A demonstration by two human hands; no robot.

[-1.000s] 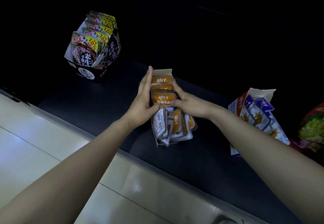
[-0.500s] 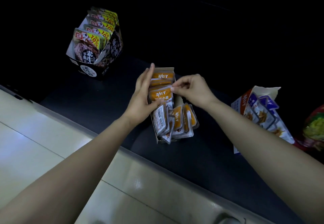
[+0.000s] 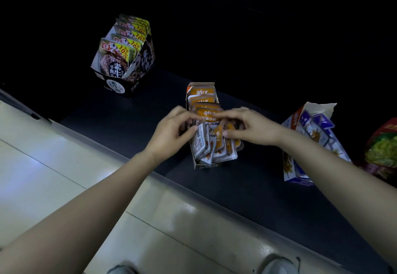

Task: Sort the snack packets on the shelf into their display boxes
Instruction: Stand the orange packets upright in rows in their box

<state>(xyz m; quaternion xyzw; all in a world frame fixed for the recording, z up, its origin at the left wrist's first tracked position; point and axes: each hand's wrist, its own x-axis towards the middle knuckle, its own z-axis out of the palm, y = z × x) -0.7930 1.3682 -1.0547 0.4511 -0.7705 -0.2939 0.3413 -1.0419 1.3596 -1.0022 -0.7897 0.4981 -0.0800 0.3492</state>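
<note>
1. Two hands meet over the orange display box point(image 3: 200, 85), which stands mid-way along the dark shelf point(image 3: 247, 187), its near end close to the shelf's front edge.
2. My left hand point(image 3: 171, 132) is curled narrow. Its thumb and forefinger pinch the top of a barcode packet point(image 3: 199, 140), which is turned silver back outward at the left side of the box.
3. My right hand point(image 3: 251, 127) comes in from the right. Its forefinger lies across the face of the front upright packet, and its thumb presses a leaning one just below, so it holds the orange packets point(image 3: 207, 116) in a pinch.
4. Toward the far end of the box, the orange packets stand upright in a row. At the near end several lean in disorder, some over the right wall.
5. Toward the left back corner of the shelf, well apart, stands a black display box point(image 3: 129, 80) with black-and-yellow packets point(image 3: 117, 59) upright in a neat row.
6. Toward the right end stands a blue-and-white display box point(image 3: 289, 166) with a torn top, holding tilted blue packets point(image 3: 322, 123). A red bag point(image 3: 384, 151) lies just beside it.
7. Pale floor tiles point(image 3: 64, 166) run below the front edge.
</note>
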